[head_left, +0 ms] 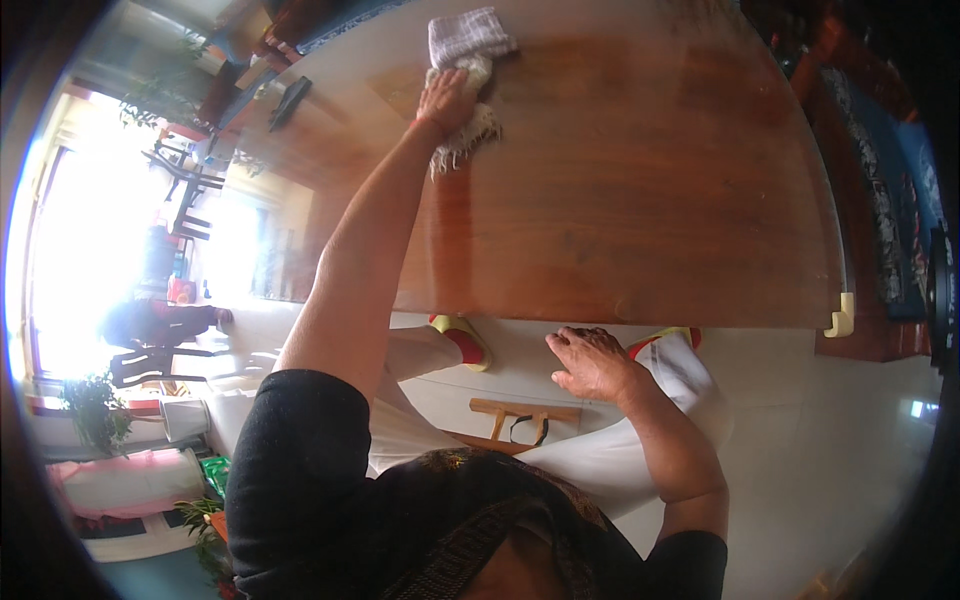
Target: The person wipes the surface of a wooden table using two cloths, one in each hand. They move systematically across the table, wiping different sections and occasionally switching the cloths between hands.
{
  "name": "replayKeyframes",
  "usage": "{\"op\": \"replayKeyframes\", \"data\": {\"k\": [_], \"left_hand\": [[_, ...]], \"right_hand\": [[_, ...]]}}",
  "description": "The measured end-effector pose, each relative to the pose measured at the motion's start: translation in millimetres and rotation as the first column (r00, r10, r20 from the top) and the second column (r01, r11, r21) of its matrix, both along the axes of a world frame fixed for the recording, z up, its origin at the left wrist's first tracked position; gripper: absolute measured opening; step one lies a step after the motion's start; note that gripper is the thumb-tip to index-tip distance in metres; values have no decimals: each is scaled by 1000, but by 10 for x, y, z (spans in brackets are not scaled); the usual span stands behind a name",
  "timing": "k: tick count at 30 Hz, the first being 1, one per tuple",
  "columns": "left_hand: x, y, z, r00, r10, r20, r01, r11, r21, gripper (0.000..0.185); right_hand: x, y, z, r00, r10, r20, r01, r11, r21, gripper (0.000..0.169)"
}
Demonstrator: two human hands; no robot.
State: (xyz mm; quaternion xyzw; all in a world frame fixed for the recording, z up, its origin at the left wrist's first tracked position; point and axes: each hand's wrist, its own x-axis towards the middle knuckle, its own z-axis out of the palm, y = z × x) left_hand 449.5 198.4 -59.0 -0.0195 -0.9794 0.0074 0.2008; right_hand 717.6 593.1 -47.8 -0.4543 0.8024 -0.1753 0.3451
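My left hand (pixel 451 101) is stretched far forward over a glossy wooden table (pixel 615 195). It presses a whitish fringed cloth (pixel 472 127) onto the tabletop, with part of the cloth bunched around the fingers. Just beyond the fingers lies a folded checked cloth (pixel 469 36), and the two cloths appear to touch. Near the table's front edge, my right hand (pixel 592 364) hangs above my right knee, fingers slightly spread and holding nothing.
A pale corner guard (pixel 841 315) caps the table's right corner. Beneath me is a small wooden stool (pixel 525 411). A dark object (pixel 291 103) rests at the table's left. Potted plants (pixel 94 412), dark chairs (pixel 157 364) and a wrapped white cylinder (pixel 124 482) stand left; a dark wooden seat (pixel 874 334) stands right.
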Motion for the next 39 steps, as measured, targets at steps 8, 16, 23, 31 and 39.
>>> {"op": "replayKeyframes", "data": {"k": [8,16,23,31,39], "left_hand": [[-678,-337,-8,998,-8,59,9,1000,-22,42],[-203,-299,41,990,110,89,-101,990,-103,48],[804,627,237,1000,-21,-3,21,997,78,47],[2016,1297,456,982,-140,125,116,977,178,53],[2853,1635,582,973,-144,179,105,972,210,61]], "right_hand": [[-95,53,-82,982,-96,-163,75,988,-134,58],[-58,-74,-132,999,43,24,-43,999,31,50],[-38,4,-86,1000,-17,-12,17,999,29,43],[-10,60,-246,998,-22,-59,24,999,27,56],[-32,41,-385,998,-2,-63,4,999,35,62]]}}
